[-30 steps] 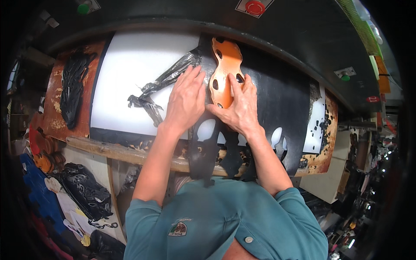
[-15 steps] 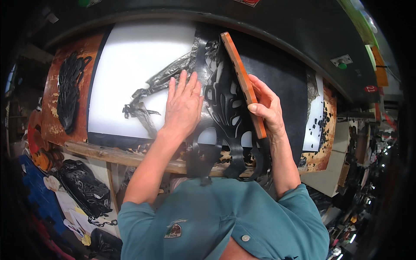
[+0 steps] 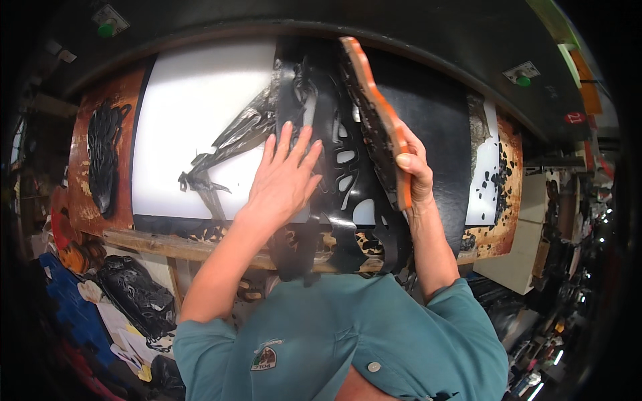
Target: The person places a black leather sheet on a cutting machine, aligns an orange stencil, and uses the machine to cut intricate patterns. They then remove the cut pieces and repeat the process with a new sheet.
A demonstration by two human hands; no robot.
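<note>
A sole-shaped cutting die (image 3: 382, 110) with an orange rim stands on edge, tilted, its dark side turned left. My right hand (image 3: 417, 172) grips its near part, thumb on the rim and fingers behind. My left hand (image 3: 281, 184) lies flat with spread fingers at the left edge of a black rubbery sheet (image 3: 344, 224). Curved holes are cut through this sheet, and its near end hangs over the bench edge. Beneath is a white board (image 3: 194, 107), with crumpled dark plastic film (image 3: 244, 128) left of my hand.
A dark machine beam (image 3: 301, 19) spans the far side, with green buttons (image 3: 523, 81) on it. Another black sheet (image 3: 438, 147) lies at right, beside small black scraps (image 3: 498, 179). Black cut pieces (image 3: 105, 160) are stacked at far left. A wooden rail (image 3: 167, 246) edges the bench.
The die has turned in my right hand, so more of its dark side shows. The cut sheet and film appear slightly further left. My left hand stays flat, its fingers spread wider.
</note>
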